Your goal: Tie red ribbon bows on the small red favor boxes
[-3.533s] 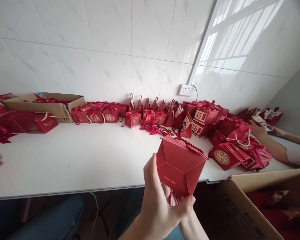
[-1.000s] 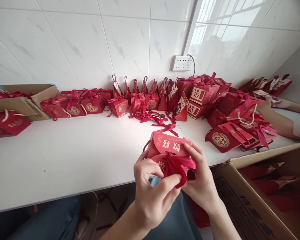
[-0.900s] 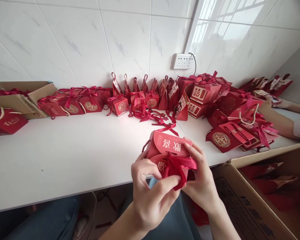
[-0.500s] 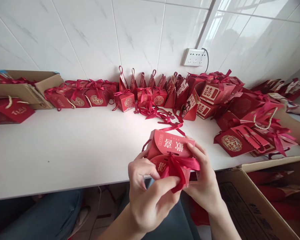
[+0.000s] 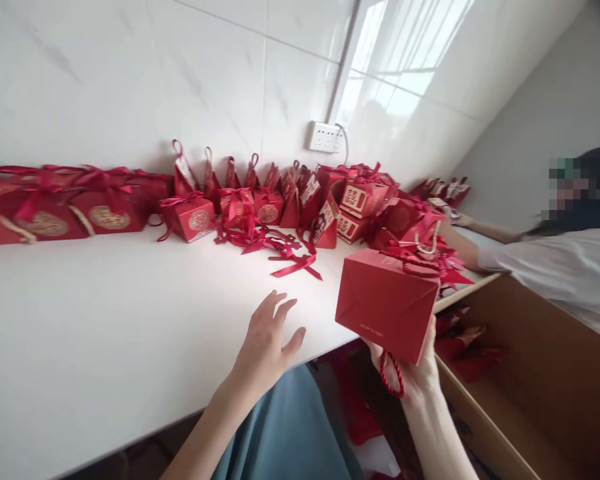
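Observation:
My right hand (image 5: 415,367) grips a red gift box (image 5: 385,303) from below, above the table's front edge. Its plain bottom, with small print, faces me, and a twisted red cord handle (image 5: 392,375) hangs down over my wrist. My fingers on the far side are hidden by the box. Nothing is in my left hand (image 5: 270,333), which hovers over the white table (image 5: 145,333) with its fingers apart. Beyond that hand lie loose red ribbons (image 5: 290,257) and a small red box with a gold emblem (image 5: 195,219).
Red gift boxes (image 5: 100,210) with bows line the wall, and more are piled at the right (image 5: 363,200). An open cardboard box (image 5: 540,373) holding red items stands at my lower right. A co-worker's arm (image 5: 510,252) reaches in behind it. A socket strip (image 5: 326,137) is on the wall.
My left hand has let go of the gift box and moved left. My right hand has turned the box so its bottom shows and carried it right. The view has swung right, bringing in a co-worker.

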Demonstrator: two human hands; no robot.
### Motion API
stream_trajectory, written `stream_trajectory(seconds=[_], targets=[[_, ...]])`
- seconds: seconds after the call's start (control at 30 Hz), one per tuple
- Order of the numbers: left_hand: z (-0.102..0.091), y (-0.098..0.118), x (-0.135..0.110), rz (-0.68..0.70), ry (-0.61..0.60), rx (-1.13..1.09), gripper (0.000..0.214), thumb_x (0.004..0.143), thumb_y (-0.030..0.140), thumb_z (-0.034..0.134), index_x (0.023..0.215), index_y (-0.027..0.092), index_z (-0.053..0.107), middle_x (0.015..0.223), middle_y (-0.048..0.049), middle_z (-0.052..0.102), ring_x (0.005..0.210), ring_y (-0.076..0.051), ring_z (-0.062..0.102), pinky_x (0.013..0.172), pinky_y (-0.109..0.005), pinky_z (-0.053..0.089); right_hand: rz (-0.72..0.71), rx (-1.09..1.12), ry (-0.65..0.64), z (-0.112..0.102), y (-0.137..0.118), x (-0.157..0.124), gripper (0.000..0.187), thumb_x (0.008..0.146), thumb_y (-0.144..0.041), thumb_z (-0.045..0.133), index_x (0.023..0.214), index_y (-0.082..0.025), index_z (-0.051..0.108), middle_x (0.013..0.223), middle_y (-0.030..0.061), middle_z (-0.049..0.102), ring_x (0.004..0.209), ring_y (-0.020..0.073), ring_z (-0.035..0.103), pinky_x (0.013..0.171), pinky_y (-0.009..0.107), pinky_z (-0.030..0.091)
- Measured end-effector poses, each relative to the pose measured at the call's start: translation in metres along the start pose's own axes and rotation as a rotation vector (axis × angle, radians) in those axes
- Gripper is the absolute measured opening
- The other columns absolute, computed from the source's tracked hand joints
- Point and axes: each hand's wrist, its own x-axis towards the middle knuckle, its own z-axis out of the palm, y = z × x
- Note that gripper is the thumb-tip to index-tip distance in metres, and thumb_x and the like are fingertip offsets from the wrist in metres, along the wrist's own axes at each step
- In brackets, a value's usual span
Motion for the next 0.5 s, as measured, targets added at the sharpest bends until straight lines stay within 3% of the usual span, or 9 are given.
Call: stream_trajectory(seconds=[0.07, 0.17, 0.37, 0.43, 0.5], targets=[[0.015, -0.001, -0.003, 0.113, -0.076, 0.123, 0.044, 0.09, 0.035, 0.046, 0.13, 0.018, 0.046, 0.137, -0.0137, 0.047, 0.136, -0.03, 0.032, 0.104, -0.05, 0.039, 0.078, 0.072, -0.009, -0.004, -0.005, -0.003, 0.042, 0.064, -0.052, 0.078, 0.094, -0.025, 0.068, 0.094, 0.0018, 0.071, 0.092, 0.0188, 0.067, 0.076, 0.029, 0.057], [0.029, -0.01, -0.006, 0.215, -0.126, 0.258, 0.059, 0.089, 0.045, 0.046, 0.138, 0.014, 0.037, 0.143, -0.0172, 0.04, 0.138, -0.033, 0.028, 0.107, -0.053, 0.035, 0.084, 0.059, -0.067, -0.004, -0.01, -0.011, 0.039, 0.071, -0.049, 0.073, 0.1, -0.023, 0.066, 0.099, 0.0044, 0.07, 0.102, 0.0202, 0.064, 0.076, 0.031, 0.057], [0.036, -0.025, -0.008, 0.3, -0.187, 0.377, 0.074, 0.079, 0.051, 0.056, 0.141, 0.017, 0.035, 0.146, -0.0141, 0.037, 0.138, -0.034, 0.026, 0.109, -0.054, 0.03, 0.096, -0.051, -0.053, -0.005, -0.015, -0.018, 0.049, 0.07, -0.056, 0.071, 0.103, -0.02, 0.064, 0.106, 0.0071, 0.068, 0.109, 0.0217, 0.061, 0.085, 0.033, 0.054], [0.036, -0.025, -0.008, 0.289, -0.232, 0.416, 0.069, 0.079, 0.047, 0.056, 0.14, 0.018, 0.039, 0.147, -0.013, 0.036, 0.138, -0.033, 0.028, 0.11, -0.054, 0.029, 0.028, -0.193, 0.016, -0.013, -0.023, -0.021, 0.055, 0.066, -0.062, 0.071, 0.102, -0.02, 0.064, 0.101, 0.0074, 0.069, 0.101, 0.0244, 0.064, 0.082, 0.035, 0.057], [0.035, -0.025, -0.008, 0.283, -0.266, 0.454, 0.064, 0.081, 0.044, 0.052, 0.139, 0.018, 0.041, 0.147, -0.0126, 0.035, 0.137, -0.032, 0.03, 0.11, -0.054, 0.028, -0.135, -0.372, 0.088, -0.025, -0.038, -0.028, 0.059, 0.06, -0.057, 0.079, 0.105, -0.024, 0.061, 0.097, 0.0053, 0.069, 0.092, 0.0251, 0.066, 0.075, 0.035, 0.059]])
